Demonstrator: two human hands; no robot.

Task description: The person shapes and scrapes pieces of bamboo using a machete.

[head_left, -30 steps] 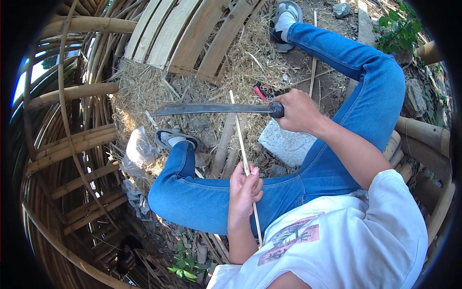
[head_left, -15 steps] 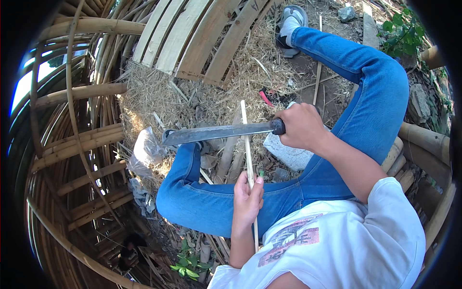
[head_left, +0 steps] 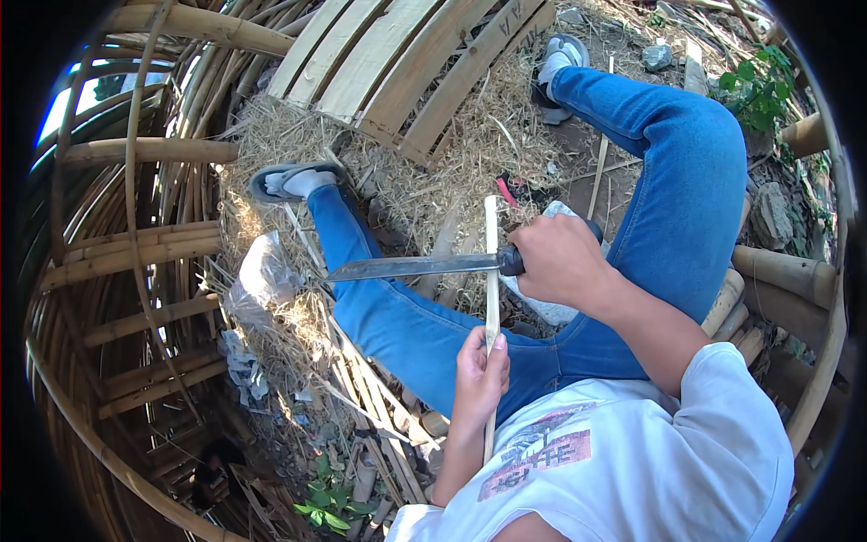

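My right hand [head_left: 561, 260] is closed around the dark handle of a machete [head_left: 411, 266]. Its long grey blade points left and crosses a pale bamboo strip [head_left: 492, 298] close to the handle. The strip stands nearly upright in the view, its lower end running back toward my shirt. My left hand [head_left: 481, 369] grips the strip below the blade, with the thumb along it. The blade appears to meet the strip, though I cannot tell how deeply.
A slatted wooden crate [head_left: 397, 63] lies ahead on ground covered in shavings [head_left: 488, 135]. A pale stone block [head_left: 553, 309] sits between my legs, near a red object [head_left: 506, 191]. Bamboo framework [head_left: 135, 244] stands at left, beside a clear plastic bag [head_left: 264, 275].
The machete has shifted along the strip, which now lies close to the handle end of the blade. My left leg has stretched forward, bringing its foot into clear view.
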